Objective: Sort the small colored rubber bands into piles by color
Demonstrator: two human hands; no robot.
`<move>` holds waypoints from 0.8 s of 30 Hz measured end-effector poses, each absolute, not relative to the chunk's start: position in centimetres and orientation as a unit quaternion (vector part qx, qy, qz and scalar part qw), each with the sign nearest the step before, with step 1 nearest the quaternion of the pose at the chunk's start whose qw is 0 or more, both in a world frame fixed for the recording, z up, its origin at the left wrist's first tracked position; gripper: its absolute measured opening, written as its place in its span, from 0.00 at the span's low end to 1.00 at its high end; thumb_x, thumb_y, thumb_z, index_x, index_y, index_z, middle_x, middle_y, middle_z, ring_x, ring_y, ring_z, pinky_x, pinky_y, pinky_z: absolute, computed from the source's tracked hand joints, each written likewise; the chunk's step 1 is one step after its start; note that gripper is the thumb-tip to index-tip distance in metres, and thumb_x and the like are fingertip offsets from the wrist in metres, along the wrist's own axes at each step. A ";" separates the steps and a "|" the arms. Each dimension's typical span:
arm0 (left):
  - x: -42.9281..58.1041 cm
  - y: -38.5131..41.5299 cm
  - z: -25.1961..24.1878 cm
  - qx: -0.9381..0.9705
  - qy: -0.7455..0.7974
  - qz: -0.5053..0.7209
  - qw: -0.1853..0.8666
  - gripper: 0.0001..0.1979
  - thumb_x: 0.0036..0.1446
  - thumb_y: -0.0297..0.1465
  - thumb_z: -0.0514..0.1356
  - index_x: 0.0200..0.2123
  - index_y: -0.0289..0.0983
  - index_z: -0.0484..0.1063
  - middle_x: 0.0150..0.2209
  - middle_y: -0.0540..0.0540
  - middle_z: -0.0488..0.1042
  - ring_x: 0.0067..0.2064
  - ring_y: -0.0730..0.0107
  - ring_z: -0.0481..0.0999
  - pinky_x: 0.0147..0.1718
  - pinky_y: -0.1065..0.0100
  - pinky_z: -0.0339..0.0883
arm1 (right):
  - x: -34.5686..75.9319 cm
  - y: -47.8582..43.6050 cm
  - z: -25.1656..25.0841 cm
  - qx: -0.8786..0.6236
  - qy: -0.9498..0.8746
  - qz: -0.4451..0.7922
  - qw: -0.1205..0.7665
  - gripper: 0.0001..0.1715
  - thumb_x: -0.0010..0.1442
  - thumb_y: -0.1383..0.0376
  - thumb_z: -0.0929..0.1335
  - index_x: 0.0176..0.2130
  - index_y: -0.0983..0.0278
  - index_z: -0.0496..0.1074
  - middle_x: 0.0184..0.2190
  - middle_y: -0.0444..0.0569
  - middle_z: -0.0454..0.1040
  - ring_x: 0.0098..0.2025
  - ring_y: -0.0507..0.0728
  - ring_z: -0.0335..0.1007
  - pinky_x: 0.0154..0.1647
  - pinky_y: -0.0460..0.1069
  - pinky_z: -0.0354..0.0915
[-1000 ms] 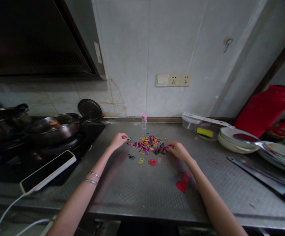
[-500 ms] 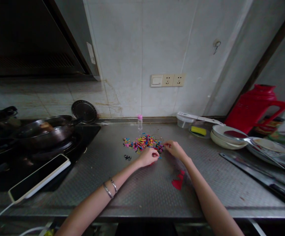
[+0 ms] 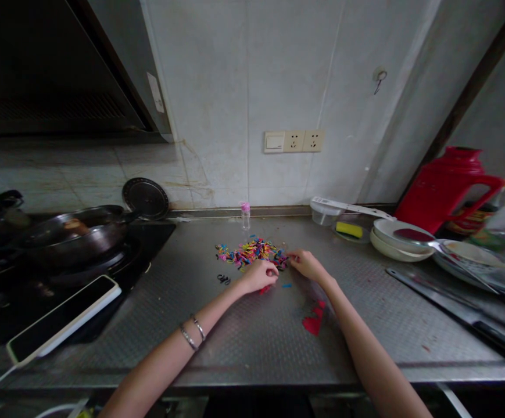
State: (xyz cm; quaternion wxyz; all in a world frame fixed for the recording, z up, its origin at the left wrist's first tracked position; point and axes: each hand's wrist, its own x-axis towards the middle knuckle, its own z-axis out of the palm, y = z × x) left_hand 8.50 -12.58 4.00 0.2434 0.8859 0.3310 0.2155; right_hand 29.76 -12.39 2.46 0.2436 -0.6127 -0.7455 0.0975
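Observation:
A loose pile of small, brightly coloured rubber bands (image 3: 252,251) lies on the metal counter. My left hand (image 3: 257,276) is at the pile's near edge, its fingers curled into a pinch; whatever they hold is too small to make out. Across from it, my right hand (image 3: 307,265) pinches at the pile's right edge, and its fingertips' contents cannot be made out either. A few red bands (image 3: 264,289) lie just below my left hand, with a small blue piece (image 3: 286,285) to the right. Several black bands (image 3: 224,280) sit apart on the left.
Behind the pile stands a small clear bottle with a pink cap (image 3: 246,216). A clear bag with red print (image 3: 314,319) lies near my right forearm. A phone (image 3: 64,318) and a pan (image 3: 78,241) are left; bowls (image 3: 403,247), a knife (image 3: 435,299) and a red thermos (image 3: 446,188) are right.
My left hand has shifted slightly left, and the small blue piece now shows clear of its fingers on the counter. My right hand stays at the pile's right edge.

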 end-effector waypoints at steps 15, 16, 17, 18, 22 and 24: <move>-2.4 -6.7 4.1 0.777 0.462 0.321 0.282 0.12 0.46 0.33 0.56 0.28 0.30 0.74 0.27 0.44 0.75 0.30 0.71 0.72 0.31 0.72 0.63 | 29.2 -12.2 2.0 -0.605 -0.759 0.069 0.231 0.20 0.55 0.65 0.60 0.46 0.59 0.70 0.32 0.49 0.68 0.33 0.51 0.63 0.35 0.43 0.58; -2.7 -6.6 3.9 0.772 0.467 0.324 0.282 0.11 0.46 0.33 0.56 0.28 0.30 0.74 0.27 0.44 0.75 0.30 0.70 0.72 0.32 0.71 0.64 | 29.2 -12.2 2.0 -0.605 -0.759 0.066 0.231 0.19 0.55 0.65 0.60 0.45 0.59 0.70 0.32 0.49 0.68 0.33 0.51 0.63 0.35 0.43 0.58; -2.9 -6.5 3.7 0.768 0.471 0.327 0.284 0.11 0.45 0.32 0.57 0.27 0.30 0.74 0.27 0.43 0.75 0.30 0.70 0.72 0.32 0.71 0.64 | 29.1 -12.3 1.9 -0.606 -0.758 0.063 0.232 0.18 0.55 0.64 0.60 0.44 0.59 0.71 0.33 0.49 0.68 0.33 0.51 0.63 0.35 0.43 0.58; -3.0 -6.5 3.5 0.765 0.473 0.327 0.289 0.11 0.45 0.32 0.56 0.27 0.30 0.74 0.28 0.43 0.75 0.31 0.69 0.72 0.32 0.71 0.64 | 29.1 -12.3 1.9 -0.606 -0.758 0.060 0.234 0.17 0.55 0.64 0.60 0.44 0.59 0.71 0.33 0.48 0.68 0.33 0.51 0.64 0.35 0.43 0.58; -3.3 -6.8 2.9 0.764 0.469 0.320 0.306 0.11 0.46 0.32 0.56 0.27 0.31 0.74 0.28 0.44 0.76 0.31 0.69 0.73 0.32 0.71 0.64 | 29.1 -12.3 1.9 -0.596 -0.761 0.057 0.251 0.15 0.55 0.64 0.61 0.40 0.61 0.72 0.34 0.48 0.68 0.33 0.51 0.64 0.35 0.44 0.58; -3.4 -6.9 2.9 0.764 0.469 0.319 0.309 0.11 0.46 0.32 0.56 0.28 0.31 0.74 0.28 0.44 0.76 0.31 0.69 0.73 0.33 0.71 0.64 | 29.3 -12.3 2.0 -0.592 -0.761 0.060 0.259 0.14 0.54 0.64 0.61 0.37 0.62 0.73 0.33 0.49 0.69 0.33 0.51 0.64 0.35 0.44 0.59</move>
